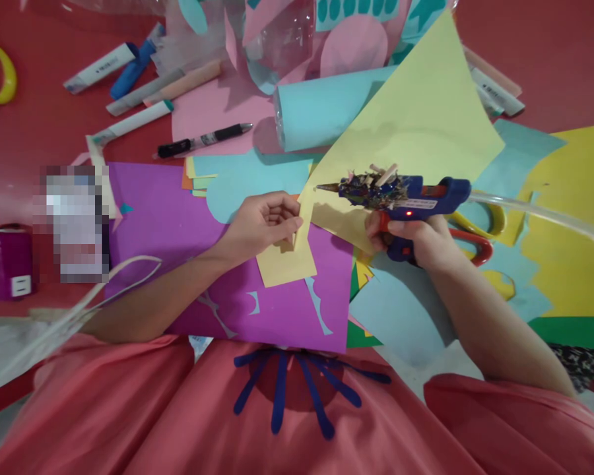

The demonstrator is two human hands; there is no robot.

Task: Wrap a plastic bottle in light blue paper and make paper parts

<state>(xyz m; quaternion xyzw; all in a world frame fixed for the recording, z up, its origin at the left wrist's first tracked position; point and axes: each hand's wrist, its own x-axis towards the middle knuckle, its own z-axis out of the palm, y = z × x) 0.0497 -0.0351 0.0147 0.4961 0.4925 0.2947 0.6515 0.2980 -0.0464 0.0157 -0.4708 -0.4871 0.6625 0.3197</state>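
My left hand (264, 221) is closed on the lower edge of a pale yellow paper sheet (416, 125), pinching it above a purple sheet (163, 224). My right hand (416, 237) grips a blue hot glue gun (406, 194) by its handle, a finger on the red trigger. The gun's barrel is crusted with dried glue and paper scraps, a small red light glows on its side, and its nozzle points left, just at the yellow paper's edge. A clear glue stick (539, 214) sticks out of the gun's back to the right.
Coloured paper sheets and cut-outs cover the red table, with a light blue roll (321, 112) beyond the yellow sheet. Several markers (133, 122) and a black pen (202, 140) lie at the upper left. Scissors with red and yellow handles (480, 237) sit behind my right hand. A purple power strip (4, 264) is at left.
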